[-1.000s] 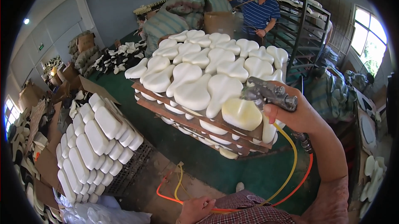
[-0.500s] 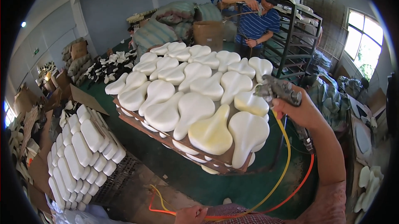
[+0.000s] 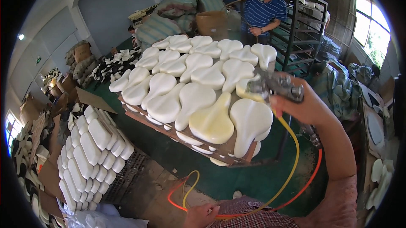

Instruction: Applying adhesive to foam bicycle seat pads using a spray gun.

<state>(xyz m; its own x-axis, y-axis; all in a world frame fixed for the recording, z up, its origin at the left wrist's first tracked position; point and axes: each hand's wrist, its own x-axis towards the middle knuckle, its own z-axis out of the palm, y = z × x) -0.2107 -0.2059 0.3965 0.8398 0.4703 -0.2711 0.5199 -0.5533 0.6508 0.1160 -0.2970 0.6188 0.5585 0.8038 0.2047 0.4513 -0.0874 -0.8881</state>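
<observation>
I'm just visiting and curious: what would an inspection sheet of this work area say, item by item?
Surface: wooden board tilted over green floor.
Job's things: pale saddle-shaped pads in rows; two near ones look yellower.
Clutter: white blocks stacked left, sacks and boxes behind.
Hands: right hand grips a metal spray gun; left hand holds the hoses low.
Cables: yellow hose and orange hose loop to the floor.
Surroundings: another person beside metal racks.

just one view here, a head-worn fisheye looking down and forward from the person's own height. board of foam pads (image 3: 203,88) sits close up in the middle, room curving away toward the rim, own forearms entering from below.
</observation>
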